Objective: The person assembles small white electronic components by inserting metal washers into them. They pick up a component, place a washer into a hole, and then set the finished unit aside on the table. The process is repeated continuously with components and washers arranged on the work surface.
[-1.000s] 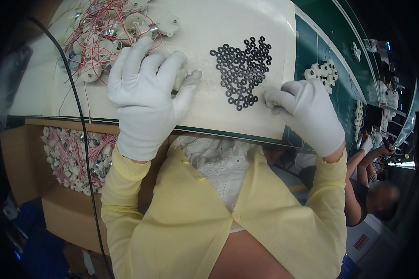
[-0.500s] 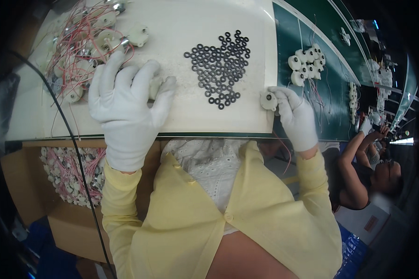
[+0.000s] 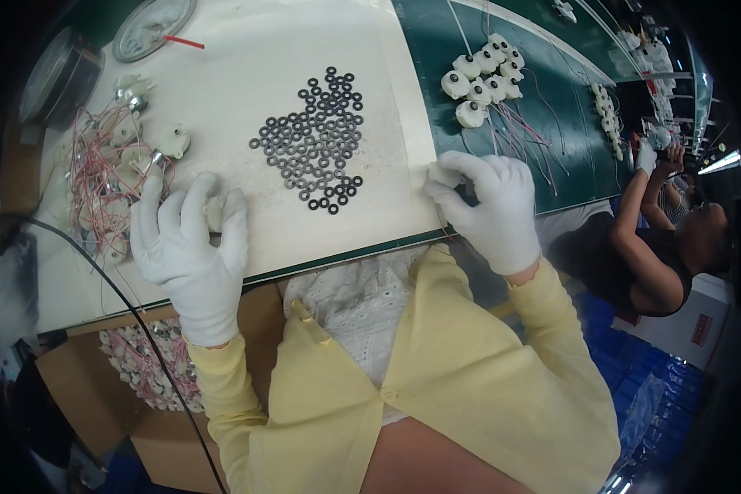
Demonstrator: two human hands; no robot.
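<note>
Both my hands wear white gloves. My left hand (image 3: 191,263) rests at the left of the white board, its thumb and forefinger closed around a cream plastic motor (image 3: 214,214), mostly hidden by the glove. Next to it lies a tangled pile of similar motors (image 3: 111,185) with red and white wires. At the board's right edge, my right hand (image 3: 496,214) pinches a small motor (image 3: 468,194); only a dark part of it shows between the fingers, and a thin wire hangs below. Between the hands, many small black rings (image 3: 317,148) lie flat in a loose patch.
Finished-looking cream motors with black centres (image 3: 471,113) stand grouped on the green mat (image 3: 580,173). A round tub (image 3: 62,74) and its lid (image 3: 152,29) are at the far left. Below is a carton (image 3: 82,383) of motors; a black cable (image 3: 136,317) crosses it. Another person (image 3: 654,255) works at right.
The view has turned, bringing the tub and lid in. My right hand has rolled over, hiding the motor's pale round face. The left hand keeps its grip beside the pile.
</note>
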